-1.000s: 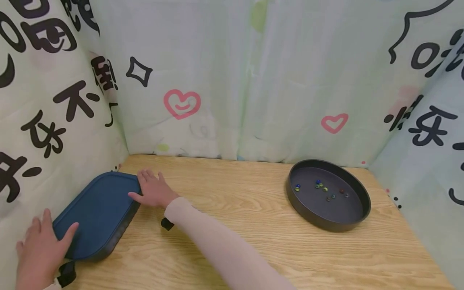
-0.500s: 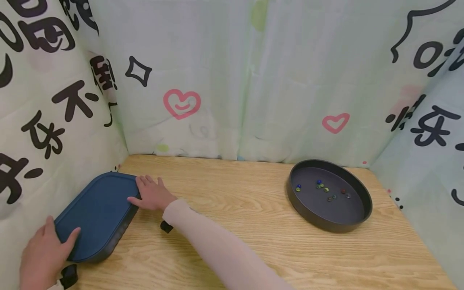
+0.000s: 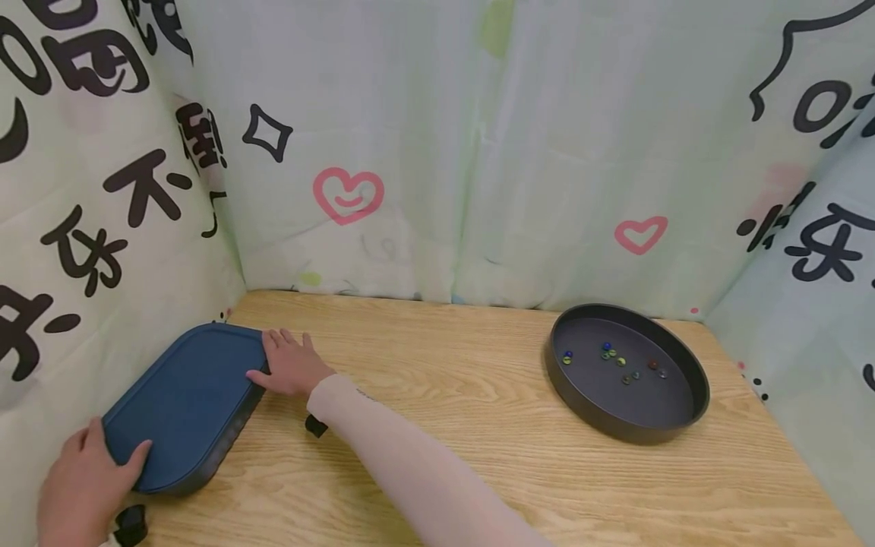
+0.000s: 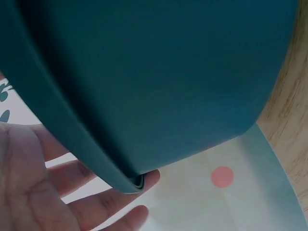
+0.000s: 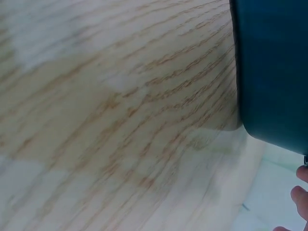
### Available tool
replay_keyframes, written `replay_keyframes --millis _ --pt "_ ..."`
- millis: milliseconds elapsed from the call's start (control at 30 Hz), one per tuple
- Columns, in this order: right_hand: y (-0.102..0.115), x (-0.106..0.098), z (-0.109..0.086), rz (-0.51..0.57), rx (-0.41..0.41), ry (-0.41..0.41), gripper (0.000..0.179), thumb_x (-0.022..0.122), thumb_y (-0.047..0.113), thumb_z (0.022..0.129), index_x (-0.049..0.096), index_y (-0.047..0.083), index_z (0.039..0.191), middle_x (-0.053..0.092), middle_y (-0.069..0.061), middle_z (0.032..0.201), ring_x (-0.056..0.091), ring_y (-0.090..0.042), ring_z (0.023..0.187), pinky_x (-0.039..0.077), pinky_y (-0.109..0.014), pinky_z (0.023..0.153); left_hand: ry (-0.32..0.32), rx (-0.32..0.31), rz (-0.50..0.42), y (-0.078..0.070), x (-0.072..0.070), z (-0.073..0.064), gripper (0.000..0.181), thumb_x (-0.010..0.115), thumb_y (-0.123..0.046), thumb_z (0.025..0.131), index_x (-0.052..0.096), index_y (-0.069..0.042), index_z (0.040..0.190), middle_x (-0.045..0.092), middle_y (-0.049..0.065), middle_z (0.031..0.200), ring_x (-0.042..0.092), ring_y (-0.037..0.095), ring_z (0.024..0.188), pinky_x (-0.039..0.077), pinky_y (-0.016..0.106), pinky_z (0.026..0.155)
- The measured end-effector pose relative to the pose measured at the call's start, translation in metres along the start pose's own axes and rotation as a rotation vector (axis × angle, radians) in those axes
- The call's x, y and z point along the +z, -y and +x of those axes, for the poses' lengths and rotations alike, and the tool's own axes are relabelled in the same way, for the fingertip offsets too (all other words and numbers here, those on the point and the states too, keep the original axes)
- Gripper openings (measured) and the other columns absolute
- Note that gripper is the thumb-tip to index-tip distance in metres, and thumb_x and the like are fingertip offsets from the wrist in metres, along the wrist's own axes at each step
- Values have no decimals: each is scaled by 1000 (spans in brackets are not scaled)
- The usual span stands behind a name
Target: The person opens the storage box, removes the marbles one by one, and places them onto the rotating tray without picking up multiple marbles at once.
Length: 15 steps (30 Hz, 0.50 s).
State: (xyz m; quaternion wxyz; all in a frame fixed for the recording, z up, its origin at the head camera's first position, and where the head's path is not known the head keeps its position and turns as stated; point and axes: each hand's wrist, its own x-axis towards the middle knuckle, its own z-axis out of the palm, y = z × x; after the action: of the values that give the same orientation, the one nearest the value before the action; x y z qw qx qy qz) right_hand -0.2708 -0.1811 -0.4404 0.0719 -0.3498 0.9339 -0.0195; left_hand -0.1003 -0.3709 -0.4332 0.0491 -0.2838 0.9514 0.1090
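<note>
At the near-left corner of a blue container (image 3: 184, 410), the fingers (image 4: 106, 204) of your left hand (image 3: 85, 479) are lying spread and nearly straight, tips touching the outside of the lip (image 4: 62, 115), while your thumb is resting over the top edge. At the far-right corner, your right hand (image 3: 294, 366) is touching the edge with fingers extended close together and thumb set apart; its wrist view is showing only fingertips, so you cannot be told how firmly it is pressing. The container is sitting at an angle on the left of the wooden counter (image 3: 410, 365), just beside the patterned cloth (image 3: 51, 334). The work appears to be standing at the contact stage: both hands are already in place at opposite corners, the container is seemingly resting on the counter, and letting go is not yet done. Whether you are steadying or shifting it, the views are not settling. Beyond your pale sleeve (image 3: 424, 456), well apart on the right, a round dark pan (image 3: 588, 387) is standing on the counter, small glass marbles (image 3: 620, 362) lying scattered inside; neither hand is touching them, and any handling there is, by this evidence, not under way.
</note>
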Motion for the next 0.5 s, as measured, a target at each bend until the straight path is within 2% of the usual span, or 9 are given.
replay_keyframes --millis 300,400,500 --pt "-15 1 -4 32 -5 -20 74 29 61 94 12 19 153 18 8 158 13 -8 146 19 -38 120 -140 143 -37 -8 7 1 80 60 -31 87 27 28 130 31 47 117 42 61 99 40 65 87" --pt "-24 2 -6 37 2 -29 74 29 61 95 12 18 153 18 7 158 14 -9 147 19 -39 120 -161 194 -60 -13 7 1 80 62 -32 86 30 28 129 32 48 115 42 61 97 39 67 85" --pt "-33 3 -7 59 6 -35 74 30 60 95 11 18 153 19 5 158 14 -10 147 19 -41 120 -152 211 -83 -20 7 2 81 61 -33 87 29 27 130 31 47 117 41 62 99 38 68 86"
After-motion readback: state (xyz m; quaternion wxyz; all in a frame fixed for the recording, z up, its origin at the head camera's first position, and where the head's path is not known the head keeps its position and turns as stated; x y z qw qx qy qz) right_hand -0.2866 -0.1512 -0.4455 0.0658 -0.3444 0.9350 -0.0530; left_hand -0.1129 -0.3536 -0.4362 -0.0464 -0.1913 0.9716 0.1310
